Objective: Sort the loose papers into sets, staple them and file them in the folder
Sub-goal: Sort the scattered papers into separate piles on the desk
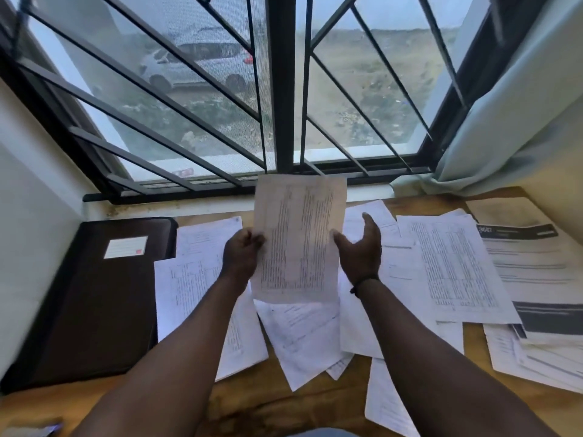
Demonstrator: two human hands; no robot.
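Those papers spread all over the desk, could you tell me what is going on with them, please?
A person is sorting them by hand. The left hand holds one printed sheet up by its left edge, while the right hand is open beside the sheet's right edge, fingers relaxed. Many loose papers lie overlapping on the wooden desk. The dark folder lies closed at the left by the wall. No stapler is in view, and I cannot tell whether any set is stapled yet.
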